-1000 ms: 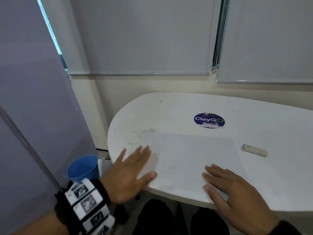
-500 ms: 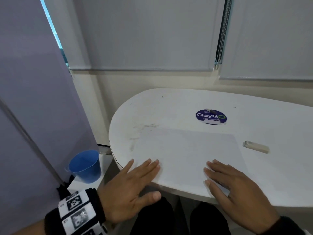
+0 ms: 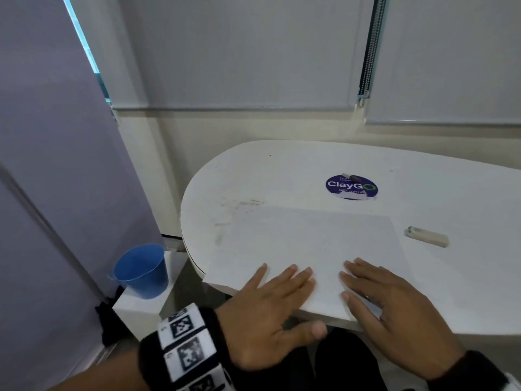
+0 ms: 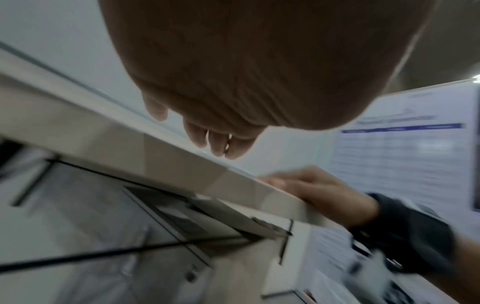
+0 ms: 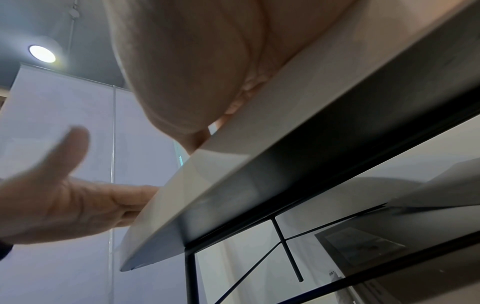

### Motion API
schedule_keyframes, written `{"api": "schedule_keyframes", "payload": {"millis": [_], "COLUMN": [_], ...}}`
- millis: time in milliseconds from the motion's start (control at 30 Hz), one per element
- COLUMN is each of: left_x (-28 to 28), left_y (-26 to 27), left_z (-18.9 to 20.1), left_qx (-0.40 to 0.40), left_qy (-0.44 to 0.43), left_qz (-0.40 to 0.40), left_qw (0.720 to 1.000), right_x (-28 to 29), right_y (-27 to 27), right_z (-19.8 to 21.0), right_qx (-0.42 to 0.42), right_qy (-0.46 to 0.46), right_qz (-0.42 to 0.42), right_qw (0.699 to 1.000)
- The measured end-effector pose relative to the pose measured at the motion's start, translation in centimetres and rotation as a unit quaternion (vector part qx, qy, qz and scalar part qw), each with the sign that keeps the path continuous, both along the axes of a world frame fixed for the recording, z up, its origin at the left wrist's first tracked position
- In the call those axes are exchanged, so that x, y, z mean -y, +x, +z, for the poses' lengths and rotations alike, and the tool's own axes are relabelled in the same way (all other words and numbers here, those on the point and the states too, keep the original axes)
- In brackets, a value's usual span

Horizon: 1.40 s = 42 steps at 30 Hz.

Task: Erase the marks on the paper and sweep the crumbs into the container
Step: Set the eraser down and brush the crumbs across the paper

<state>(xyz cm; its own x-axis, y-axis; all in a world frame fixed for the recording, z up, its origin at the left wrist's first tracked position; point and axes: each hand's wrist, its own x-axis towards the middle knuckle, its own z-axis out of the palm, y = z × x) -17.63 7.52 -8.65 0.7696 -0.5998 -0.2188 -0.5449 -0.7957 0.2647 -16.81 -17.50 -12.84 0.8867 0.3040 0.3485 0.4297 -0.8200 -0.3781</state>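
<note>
Both hands flat on the paper at the desk's near edge

The left hand (image 3: 270, 314) and right hand (image 3: 394, 309) lie with fingers straight and slightly apart on the paper (image 3: 304, 244), which overhangs the desk (image 3: 465, 292). The eraser (image 3: 427, 236) lies just right of the paper; the blue container (image 3: 141, 270) stands below, to its left. Best sweep lightly leftward, pinning the sheet. Closed blinds (image 3: 239, 52) hang behind the paper.
</note>
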Motion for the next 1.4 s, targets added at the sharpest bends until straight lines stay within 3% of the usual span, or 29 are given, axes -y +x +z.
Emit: {"api": "schedule_keyframes", "payload": {"millis": [133, 300, 367, 433, 500, 567, 767, 867, 967, 1067, 1200, 1300, 1400], "left_x": [-1.7, -6.8, -5.0, -1.0, 3.3, 5.8, 0.5, -4.1, -6.7, -4.6, -0.3, -2.4, -6.7], "left_y": [2.2, 5.1, 4.2, 1.9, -0.6, -1.7, 0.6, 2.0, 3.5, 3.0, 1.0, 3.1, 5.9], "left_z": [-0.8, 0.5, 1.1, 1.1, 0.6, -0.1, -1.0, -0.7, 0.8, 1.2, 0.1, -0.8, -0.8], "left_qx": [0.033, 0.046, 0.071, 0.085, 0.051, 0.023, 0.069, 0.060, 0.074, 0.110, 0.008, 0.035, 0.048], "left_qy": [0.024, 0.099, 0.093, 0.062, 0.019, -0.010, 0.056, 0.101, 0.159, 0.134, 0.034, 0.031, 0.058], "left_qz": [0.033, 0.194, 0.158, 0.069, -0.018, -0.052, 0.012, 0.102, 0.208, 0.164, 0.034, 0.071, 0.178], "left_qw": [0.999, 0.975, 0.980, 0.992, 0.998, 0.998, 0.996, 0.988, 0.962, 0.971, 0.999, 0.996, 0.981], "right_x": [-0.1, 0.0, 0.1, 0.2, 0.3, 0.6, 0.8, 0.7, 0.5, 0.5, 0.5, 0.5, 0.5], "right_y": [-0.1, -0.1, 0.0, 0.1, 0.2, 0.3, 0.6, 0.6, 0.6, 0.6, 0.6, 0.6, 0.6], "right_z": [0.0, -0.1, -0.1, -0.1, -0.2, -0.3, -1.0, -1.1, -1.3, -1.2, -1.2, -1.3, -1.3], "right_qx": [-0.001, 0.013, 0.006, 0.000, 0.001, -0.004, 0.018, 0.024, 0.031, 0.039, 0.037, 0.041, 0.045], "right_qy": [0.006, -0.003, 0.001, 0.016, 0.044, 0.071, 0.022, 0.016, 0.012, 0.017, 0.015, 0.014, 0.012], "right_qz": [0.005, 0.004, 0.011, 0.019, 0.027, 0.031, 0.020, 0.015, 0.012, 0.008, 0.009, 0.007, 0.002], "right_qw": [1.000, 1.000, 1.000, 1.000, 0.999, 0.997, 0.999, 0.999, 0.999, 0.999, 0.999, 0.999, 0.999]}}
